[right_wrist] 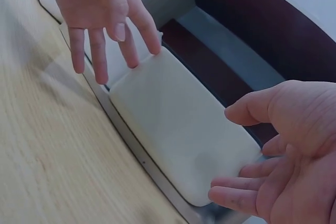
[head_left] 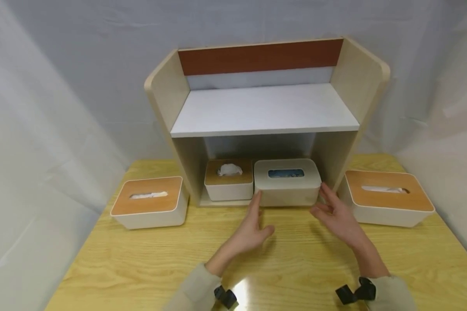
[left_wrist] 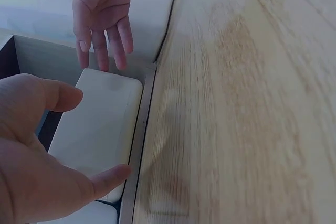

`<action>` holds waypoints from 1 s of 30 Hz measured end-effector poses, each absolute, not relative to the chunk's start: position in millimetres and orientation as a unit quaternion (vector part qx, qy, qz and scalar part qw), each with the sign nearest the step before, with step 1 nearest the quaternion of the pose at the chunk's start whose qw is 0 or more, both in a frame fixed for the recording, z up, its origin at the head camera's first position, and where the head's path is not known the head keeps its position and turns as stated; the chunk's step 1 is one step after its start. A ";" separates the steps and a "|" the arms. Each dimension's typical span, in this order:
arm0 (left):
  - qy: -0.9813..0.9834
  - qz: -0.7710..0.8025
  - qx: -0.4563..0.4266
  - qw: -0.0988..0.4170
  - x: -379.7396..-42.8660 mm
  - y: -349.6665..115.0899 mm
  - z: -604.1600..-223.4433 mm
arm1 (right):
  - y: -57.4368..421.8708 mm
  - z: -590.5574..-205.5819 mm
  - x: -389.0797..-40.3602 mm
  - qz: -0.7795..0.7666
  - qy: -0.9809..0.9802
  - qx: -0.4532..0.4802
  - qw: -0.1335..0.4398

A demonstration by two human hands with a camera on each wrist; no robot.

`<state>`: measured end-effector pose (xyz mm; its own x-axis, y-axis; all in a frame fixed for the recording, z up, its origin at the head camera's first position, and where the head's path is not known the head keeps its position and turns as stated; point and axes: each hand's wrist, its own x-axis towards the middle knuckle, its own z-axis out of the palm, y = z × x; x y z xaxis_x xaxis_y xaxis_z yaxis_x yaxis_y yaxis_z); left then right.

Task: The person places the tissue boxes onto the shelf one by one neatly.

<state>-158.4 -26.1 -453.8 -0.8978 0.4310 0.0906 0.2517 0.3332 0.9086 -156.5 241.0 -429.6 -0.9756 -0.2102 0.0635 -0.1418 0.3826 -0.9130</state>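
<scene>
An all-cream tissue box [head_left: 287, 196] with an oval slot, blue packaging showing inside, sits on the lower level of a small desk shelf. At its front left corner is my left hand [head_left: 250, 231], fingers extended and thumb spread away. My right hand [head_left: 339, 219] is at the opposite end, its fingertips right at the corner. In the right wrist view, loosely straight fingers of the right hand [right_wrist: 294, 166] reach along the end of the box [right_wrist: 178, 124]. A smaller tissue box [head_left: 228, 191] with a wood-look lid stands just left of the cream one.
The shelf's white upper board [head_left: 264, 110] overhangs both boxes, between wooden side panels [head_left: 362, 82]. Outside it stand two more wood-lidded tissue boxes, one left [head_left: 151, 218] and one right [head_left: 389, 214]. The wood-grain table [head_left: 140, 268] extends in front.
</scene>
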 end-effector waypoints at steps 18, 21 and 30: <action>0.831 0.509 0.204 0.092 -171.0 -23.4 -453.5 | 238.8 -443.8 -161.4 -0.571 0.814 -0.099 0.045; 0.832 0.508 0.203 0.095 -171.0 -22.6 -454.7 | 238.9 -446.1 -161.9 -0.575 0.811 -0.095 0.049; 0.825 0.518 0.208 0.093 -169.9 -20.9 -455.7 | 241.0 -448.6 -164.5 -0.567 0.816 -0.098 0.052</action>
<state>-169.9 -20.9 -455.7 -0.8966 0.4384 0.0619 0.2460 0.3769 0.8930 -164.5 241.0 -448.6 -0.9754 -0.2190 0.0256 -0.1003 0.3370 -0.9362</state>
